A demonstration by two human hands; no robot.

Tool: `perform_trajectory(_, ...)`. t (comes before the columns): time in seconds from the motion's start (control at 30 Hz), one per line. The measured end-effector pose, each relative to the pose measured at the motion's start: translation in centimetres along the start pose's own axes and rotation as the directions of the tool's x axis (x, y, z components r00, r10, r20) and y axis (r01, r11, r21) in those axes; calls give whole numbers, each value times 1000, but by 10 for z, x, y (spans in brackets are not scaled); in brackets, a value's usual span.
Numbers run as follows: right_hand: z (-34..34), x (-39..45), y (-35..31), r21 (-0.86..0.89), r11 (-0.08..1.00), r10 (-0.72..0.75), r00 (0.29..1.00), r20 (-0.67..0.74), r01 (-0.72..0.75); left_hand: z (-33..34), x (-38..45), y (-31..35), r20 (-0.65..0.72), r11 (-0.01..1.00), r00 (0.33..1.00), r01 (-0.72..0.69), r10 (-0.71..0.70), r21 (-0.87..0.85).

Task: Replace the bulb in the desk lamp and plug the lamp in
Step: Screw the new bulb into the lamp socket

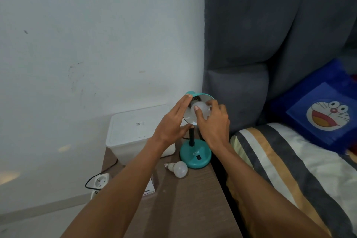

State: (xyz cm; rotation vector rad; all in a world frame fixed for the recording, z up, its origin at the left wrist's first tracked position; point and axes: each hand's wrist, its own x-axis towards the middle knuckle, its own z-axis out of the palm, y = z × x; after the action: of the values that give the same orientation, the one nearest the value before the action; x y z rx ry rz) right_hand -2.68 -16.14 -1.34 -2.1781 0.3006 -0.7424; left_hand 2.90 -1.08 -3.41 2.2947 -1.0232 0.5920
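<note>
A teal desk lamp stands on the brown bedside table point(185, 205), its round base point(195, 155) near the right edge and its shade point(202, 96) tilted toward me. My left hand point(173, 121) grips the shade's left rim. My right hand point(212, 120) is closed on a white bulb point(201, 110) sitting inside the shade. A second white bulb point(178, 168) lies on its side on the table in front of the base. A white wall socket strip point(100, 179) with a black cord point(90, 179) lies on the floor at the left.
A white lidded plastic box point(135, 131) stands at the back left of the table. A small white carton point(149, 189) shows under my left forearm. A grey padded headboard point(251, 44) and a bed with a striped blanket point(280, 160) and blue cartoon pillow point(324, 114) lie to the right.
</note>
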Motion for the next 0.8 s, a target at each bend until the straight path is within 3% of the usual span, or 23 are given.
perform_trajectory(0.27, -1, 0, 7, -4, 995, -101, 990, 99, 102, 0, 0, -1, -5, 1000, 1000, 8, -8, -26)
perform_trajectory(0.43, -3, 4, 8, 20, 999, -35, 998, 60, 33, 0, 1, -1, -5, 1000, 1000, 0, 0, -10)
perform_trajectory(0.6, -5, 2, 2, -6, 994, -105, 994, 21, 106, 1, 1, 1, 3, 1000, 1000, -9, 9, -10)
perform_trajectory(0.8, -5, 5, 10, -61, 982, -167, 974, 152, 178, -2, 0, -1, -12, 999, 1000, 17, -17, -45)
